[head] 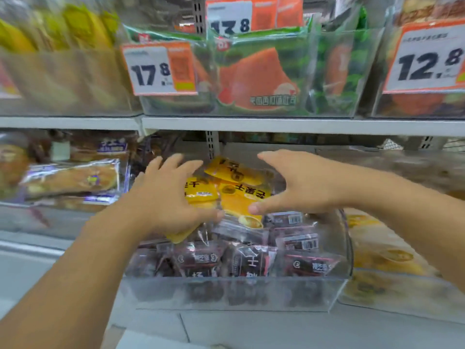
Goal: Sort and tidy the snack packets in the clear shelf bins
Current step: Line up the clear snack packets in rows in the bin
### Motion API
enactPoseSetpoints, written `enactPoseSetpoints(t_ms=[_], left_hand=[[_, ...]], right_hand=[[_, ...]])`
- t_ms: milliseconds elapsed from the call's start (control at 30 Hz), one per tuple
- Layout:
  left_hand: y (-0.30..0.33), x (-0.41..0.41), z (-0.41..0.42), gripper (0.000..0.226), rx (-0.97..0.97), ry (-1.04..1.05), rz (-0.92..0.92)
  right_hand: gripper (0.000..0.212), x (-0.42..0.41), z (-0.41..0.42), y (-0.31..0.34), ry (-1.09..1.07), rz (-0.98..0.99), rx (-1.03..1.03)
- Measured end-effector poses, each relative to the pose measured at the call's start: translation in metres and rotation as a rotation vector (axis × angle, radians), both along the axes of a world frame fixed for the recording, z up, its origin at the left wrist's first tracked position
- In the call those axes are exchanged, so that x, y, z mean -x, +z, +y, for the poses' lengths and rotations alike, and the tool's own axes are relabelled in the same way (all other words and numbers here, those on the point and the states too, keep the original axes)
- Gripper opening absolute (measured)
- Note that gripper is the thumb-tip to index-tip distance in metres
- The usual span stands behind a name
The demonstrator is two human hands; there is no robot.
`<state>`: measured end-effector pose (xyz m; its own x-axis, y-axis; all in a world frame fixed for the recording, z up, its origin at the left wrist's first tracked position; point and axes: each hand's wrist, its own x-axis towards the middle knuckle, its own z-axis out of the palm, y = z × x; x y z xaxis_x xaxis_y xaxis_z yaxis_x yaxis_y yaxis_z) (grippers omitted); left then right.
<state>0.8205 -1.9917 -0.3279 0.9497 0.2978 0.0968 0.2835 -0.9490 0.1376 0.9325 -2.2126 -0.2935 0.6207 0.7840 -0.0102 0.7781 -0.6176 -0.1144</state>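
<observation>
A clear shelf bin [234, 294] on the lower shelf holds several dark maroon snack packets [254, 263] at its front. Several yellow snack packets [239, 195] lie on top of them toward the back. My left hand [163, 197] is spread over the left yellow packets, with its fingers straight. One yellow corner pokes out below the palm. My right hand [299, 185] is spread at the right side of the yellow pile. Its thumb tip touches a yellow packet and its fingers reach toward the back of the bin.
Left of the bin lie bread packets [73, 178] with purple labels. A clear bin of pale yellow packets [382, 250] stands on the right. The upper shelf [276, 124] carries bins of watermelon-print packets [256, 79] and price tags 17.8 [151, 71] and 12.8 [427, 64].
</observation>
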Motion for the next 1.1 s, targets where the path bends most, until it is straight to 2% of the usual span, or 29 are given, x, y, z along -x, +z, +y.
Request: enactPoseSetpoints(t_ms=[67,133,167,233,300,367,467,500,567,667,733,767,833,900,933,1000,1100], left_hand=[[-0.006,0.003,0.004,0.147,0.084,-0.04,0.125],[-0.007,0.001,0.001,0.153,0.095,-0.085,0.206],[-0.005,0.0,-0.001,0.148,0.097,-0.103,0.23],[-0.002,-0.004,0.005,0.129,0.127,-0.128,0.239],[-0.001,-0.008,0.012,0.117,0.113,-0.147,0.237],[0.001,-0.007,0.014,0.104,0.095,-0.181,0.211],[0.009,-0.003,0.014,0.073,0.171,-0.21,0.118],[0.012,0.0,0.014,0.07,0.179,-0.196,0.09],[0.013,0.005,0.019,0.067,0.154,-0.147,0.023],[0.011,0.016,0.025,0.074,0.158,-0.123,0.006],[0.01,0.024,0.031,0.091,0.162,-0.135,0.11],[0.011,0.029,0.035,0.098,0.176,-0.14,0.162],[0.014,0.037,0.04,0.106,0.236,-0.156,0.224],[0.015,0.039,0.042,0.103,0.265,-0.185,0.223],[0.014,0.039,0.043,0.099,0.267,-0.188,0.208],[0.014,0.038,0.043,0.088,0.315,-0.173,0.164],[0.014,0.036,0.043,0.06,0.411,-0.158,0.078]], right_hand=[[0.117,-0.018,0.026,-0.009,-0.009,0.098,0.036],[0.111,-0.031,0.044,-0.018,-0.036,0.215,0.028],[0.099,-0.035,0.047,-0.022,-0.046,0.254,0.022],[0.057,-0.04,0.053,-0.024,-0.052,0.21,0.028],[0.022,-0.038,0.056,-0.018,-0.048,0.063,0.089],[0.006,-0.029,0.055,-0.011,-0.024,-0.1,0.182],[0.009,-0.011,0.043,-0.004,-0.023,-0.17,0.138],[0.006,-0.005,0.037,-0.004,-0.038,-0.191,0.096],[0.018,0.01,0.03,-0.006,-0.072,-0.28,-0.001],[0.018,0.03,0.025,-0.015,-0.093,-0.372,-0.049],[0.017,0.042,0.023,-0.024,-0.074,-0.341,-0.006],[0.024,0.046,0.022,-0.027,-0.062,-0.283,0.016],[0.064,0.054,0.02,-0.029,-0.051,-0.119,0.102],[0.102,0.056,0.019,-0.033,-0.038,-0.022,0.169],[0.111,0.054,0.018,-0.036,-0.028,-0.016,0.171],[0.111,0.049,0.017,-0.04,-0.012,-0.019,0.137],[0.089,0.043,0.011,-0.037,0.009,-0.027,0.066]])
